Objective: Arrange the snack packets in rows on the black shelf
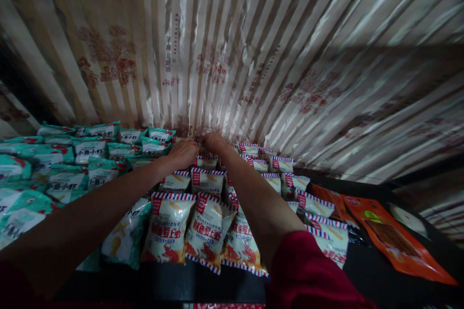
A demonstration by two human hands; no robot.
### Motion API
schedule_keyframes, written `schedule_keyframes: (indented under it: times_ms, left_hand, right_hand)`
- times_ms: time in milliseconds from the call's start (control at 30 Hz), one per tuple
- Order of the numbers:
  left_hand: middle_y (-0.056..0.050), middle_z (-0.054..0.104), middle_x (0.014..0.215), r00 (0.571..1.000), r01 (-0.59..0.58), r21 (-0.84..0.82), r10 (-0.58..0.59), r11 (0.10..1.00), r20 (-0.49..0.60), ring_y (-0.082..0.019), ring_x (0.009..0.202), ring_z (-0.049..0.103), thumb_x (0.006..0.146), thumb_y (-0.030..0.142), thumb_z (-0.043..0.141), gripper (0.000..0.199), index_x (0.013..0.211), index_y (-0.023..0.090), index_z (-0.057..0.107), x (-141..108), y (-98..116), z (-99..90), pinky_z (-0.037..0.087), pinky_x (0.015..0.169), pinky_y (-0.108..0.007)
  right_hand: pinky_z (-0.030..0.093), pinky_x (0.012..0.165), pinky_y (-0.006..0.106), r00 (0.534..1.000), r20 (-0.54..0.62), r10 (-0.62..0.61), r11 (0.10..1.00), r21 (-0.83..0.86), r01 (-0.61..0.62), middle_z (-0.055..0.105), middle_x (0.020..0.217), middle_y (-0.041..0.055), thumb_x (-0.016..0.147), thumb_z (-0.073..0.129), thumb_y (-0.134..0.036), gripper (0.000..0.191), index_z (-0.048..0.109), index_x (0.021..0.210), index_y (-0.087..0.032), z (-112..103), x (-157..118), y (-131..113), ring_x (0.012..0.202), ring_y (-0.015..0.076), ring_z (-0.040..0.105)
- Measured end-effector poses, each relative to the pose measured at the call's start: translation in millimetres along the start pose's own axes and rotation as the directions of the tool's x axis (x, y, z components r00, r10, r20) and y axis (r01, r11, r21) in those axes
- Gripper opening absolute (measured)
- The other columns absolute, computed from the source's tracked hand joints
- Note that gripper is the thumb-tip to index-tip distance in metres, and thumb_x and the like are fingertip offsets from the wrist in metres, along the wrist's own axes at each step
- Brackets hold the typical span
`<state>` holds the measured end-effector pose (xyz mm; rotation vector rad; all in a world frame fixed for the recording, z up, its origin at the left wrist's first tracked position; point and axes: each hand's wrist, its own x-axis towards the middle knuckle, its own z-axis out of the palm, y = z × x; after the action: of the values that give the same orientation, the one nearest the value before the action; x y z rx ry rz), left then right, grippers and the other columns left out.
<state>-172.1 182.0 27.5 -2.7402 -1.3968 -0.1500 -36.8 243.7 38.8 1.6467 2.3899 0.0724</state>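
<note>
Both my arms reach over rows of white snack bags (168,227) with red, white and blue striped edges. My left hand (184,152) is at the back of these rows, its fingers curled down by a bag; what they hold, if anything, is hidden. Beside it on the right, my right hand (213,142) reaches to the back row near the striped wall covering, with its fingers out of sight behind the hand. A white bag (207,181) stands in front of the two hands.
Teal snack bags (67,179) fill the left side of the black shelf (163,282). Orange packets (395,236) lie at the right, near a white round object (408,219). A pleated, printed covering (232,48) rises behind the bags.
</note>
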Motion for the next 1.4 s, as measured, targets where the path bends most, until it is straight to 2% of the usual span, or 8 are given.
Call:
schedule_keyframes:
  times_ms: [300,433,567,700,833,1100,1267,1400]
  left_hand:
    - [-0.011,0.068,0.093,0.999,0.017,-0.042,-0.018,0.999,-0.030,-0.022,0.102,0.056,0.086,0.015,0.044,0.026,0.084,0.015,0.070,0,1,-1.3,0.042,0.091,-0.033]
    - [-0.011,0.068,0.091,0.999,0.013,-0.019,-0.014,1.000,-0.033,-0.023,0.100,0.055,0.085,0.015,0.044,0.026,0.083,0.015,0.070,-1,3,-7.2,0.043,0.089,-0.034]
    - [-0.009,0.068,0.088,0.996,-0.032,-0.036,0.029,0.999,-0.083,-0.021,0.097,0.056,0.085,0.014,0.045,0.025,0.079,0.015,0.069,-5,11,-16.0,0.042,0.090,-0.034]
    - [-0.008,0.067,0.088,0.989,-0.085,-0.075,0.075,0.994,-0.130,-0.020,0.097,0.055,0.084,0.013,0.044,0.025,0.080,0.015,0.069,-13,30,-23.6,0.040,0.093,-0.034]
    - [-0.007,0.065,0.089,0.972,-0.167,-0.103,0.147,0.980,-0.181,-0.019,0.097,0.054,0.085,0.013,0.043,0.025,0.080,0.015,0.067,-24,57,-31.0,0.041,0.092,-0.034]
    - [-0.012,0.062,0.101,0.955,-0.164,-0.065,0.142,0.984,-0.259,-0.025,0.116,0.044,0.082,0.013,0.046,0.022,0.081,0.014,0.068,-49,103,-40.9,0.037,0.101,-0.038]
    - [-0.012,0.062,0.103,0.976,-0.136,-0.078,0.120,0.988,-0.181,-0.024,0.116,0.046,0.081,0.012,0.046,0.023,0.083,0.015,0.069,-61,123,-45.4,0.039,0.100,-0.039]
    - [-0.014,0.060,0.111,0.988,-0.098,-0.100,0.084,0.990,-0.132,-0.025,0.124,0.041,0.084,0.016,0.045,0.023,0.088,0.014,0.068,-74,143,-50.5,0.037,0.104,-0.039]
  right_hand:
    - [0.047,0.089,0.029,0.999,-0.023,-0.023,0.999,0.035,0.023,0.062,0.121,0.0121,0.087,0.042,-0.015,0.038,0.060,0.120,-0.021,0,-8,2,0.110,0.0204,0.059]
    - [0.048,0.086,0.029,0.999,-0.051,-0.015,0.998,0.055,0.018,0.065,0.116,0.0117,0.086,0.044,-0.014,0.038,0.059,0.120,-0.021,-3,-17,5,0.107,0.0213,0.061]
    - [0.047,0.084,0.027,0.996,-0.094,-0.008,0.996,0.084,0.016,0.066,0.115,0.0091,0.089,0.042,-0.019,0.036,0.058,0.121,-0.023,-10,-33,8,0.104,0.0197,0.062]
    - [0.045,0.083,0.023,0.988,-0.154,-0.011,0.988,0.149,0.034,0.067,0.112,0.0052,0.093,0.039,-0.024,0.032,0.061,0.116,-0.025,-16,-55,10,0.102,0.0167,0.062]
    - [0.045,0.080,0.022,0.971,-0.238,-0.023,0.966,0.245,0.083,0.069,0.107,0.0045,0.093,0.040,-0.025,0.030,0.065,0.110,-0.023,-17,-80,13,0.097,0.0164,0.063]
    - [0.044,0.082,0.024,0.961,-0.274,-0.021,0.948,0.300,0.106,0.069,0.104,0.0038,0.088,0.042,-0.016,0.032,0.066,0.107,-0.023,-18,-120,15,0.094,0.0161,0.062]
    - [0.044,0.078,0.022,0.962,-0.265,-0.062,0.948,0.286,0.140,0.070,0.100,0.0041,0.085,0.043,-0.012,0.031,0.068,0.100,-0.022,-19,-144,18,0.092,0.0158,0.063]
    - [0.044,0.077,0.022,0.956,-0.275,-0.100,0.945,0.276,0.178,0.069,0.101,0.0056,0.084,0.044,-0.012,0.029,0.068,0.097,-0.020,-15,-162,19,0.093,0.0160,0.063]
